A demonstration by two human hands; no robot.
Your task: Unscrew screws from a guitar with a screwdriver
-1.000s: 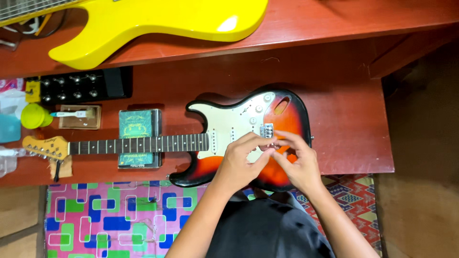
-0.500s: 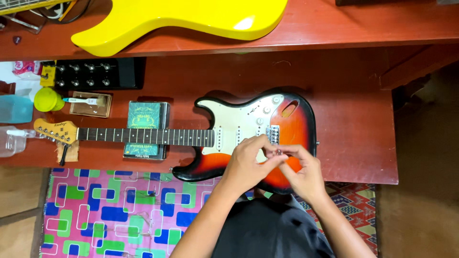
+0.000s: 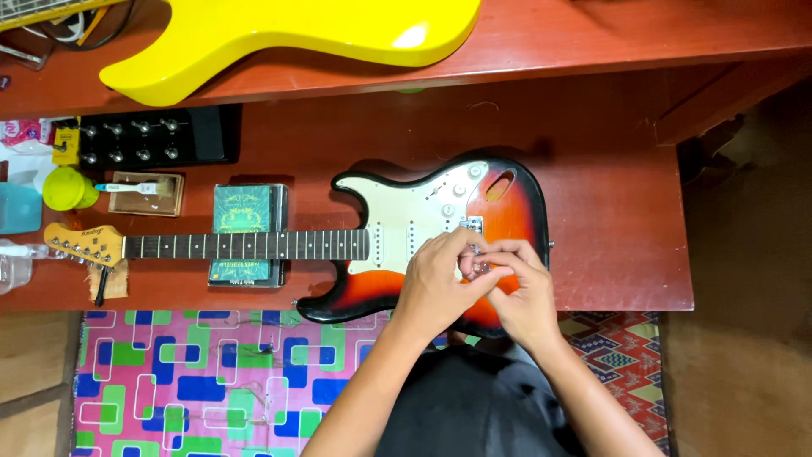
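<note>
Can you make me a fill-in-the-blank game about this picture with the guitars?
1. Both hands, the left hand and the right hand, meet over the body of the sunburst ____.
2. The guitar body on the upper shelf is ____.
3. A green box lies under the guitar's ____.

Missing words: guitar; yellow; neck

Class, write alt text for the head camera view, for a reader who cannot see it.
Both hands, left hand and right hand, meet over the bridge of a sunburst electric guitar lying flat on a red wooden table. A yellow guitar body lies above.
</note>
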